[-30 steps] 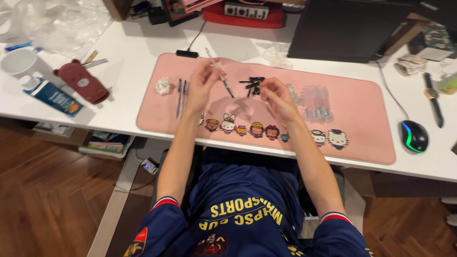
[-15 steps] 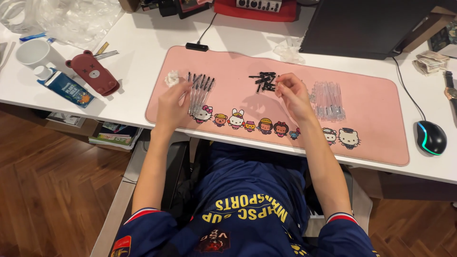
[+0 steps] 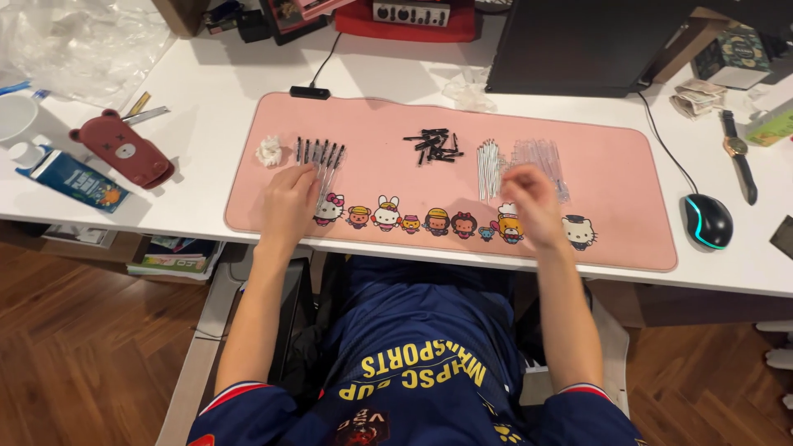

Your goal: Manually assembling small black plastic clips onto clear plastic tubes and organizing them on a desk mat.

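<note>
Both hands hover open: left hand (image 3: 289, 201) over pens (image 3: 320, 157), right hand (image 3: 533, 204) near clear tubes (image 3: 538, 158).

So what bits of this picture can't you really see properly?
- Right hand, head view: blurred by motion, so whether it grips anything cannot be told.
- Left hand, head view: its fingers cover the near ends of the row of pens.
- Pile of small black parts, head view: too small to tell what they are.
- Clear tubes, head view: see-through, partly behind the right hand, uncountable.
- White cup, head view: cut off by the left edge.
</note>
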